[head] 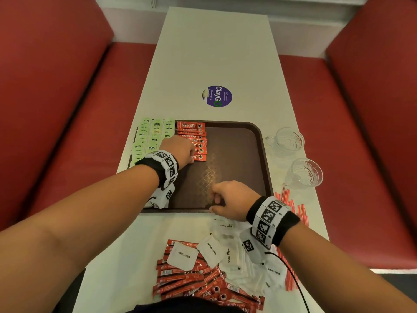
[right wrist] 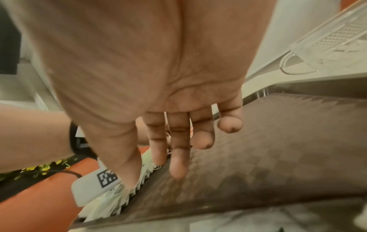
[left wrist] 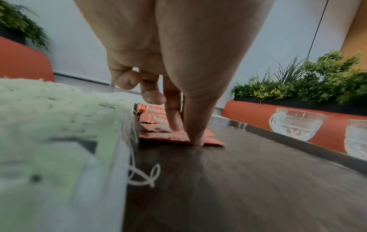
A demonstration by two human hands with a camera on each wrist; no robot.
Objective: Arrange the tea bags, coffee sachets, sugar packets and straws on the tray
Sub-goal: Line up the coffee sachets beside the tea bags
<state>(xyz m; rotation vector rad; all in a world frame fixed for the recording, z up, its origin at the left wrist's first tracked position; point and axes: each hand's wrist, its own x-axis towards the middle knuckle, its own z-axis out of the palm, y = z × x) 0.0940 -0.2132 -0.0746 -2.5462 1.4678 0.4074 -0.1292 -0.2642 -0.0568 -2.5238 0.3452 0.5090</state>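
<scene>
A brown tray (head: pixel 239 141) lies mid-table. Green tea bags (head: pixel 149 138) stand in rows along its left side, blurred and close in the left wrist view (left wrist: pixel 49 133). Beside them runs a column of red coffee sachets (head: pixel 191 132). My left hand (head: pixel 191 158) rests its straight thumb and forefinger tips (left wrist: pixel 196 141) on the nearest sachet (left wrist: pixel 174 138), which lies flat on the tray (left wrist: pixel 238 180). My right hand (head: pixel 214 199) hovers over the tray's near edge, fingers (right wrist: pixel 178 164) relaxed and holding nothing. Loose sachets (head: pixel 198 283), white sugar packets (head: pixel 209 249) and red straws (head: pixel 293 206) lie on the table nearby.
Two glass cups (head: pixel 286 141) (head: pixel 306 172) stand right of the tray. A purple sticker (head: pixel 217 96) marks the table further back. Red bench seats (head: pixel 79 123) flank the narrow table on both sides. The tray's right half is bare.
</scene>
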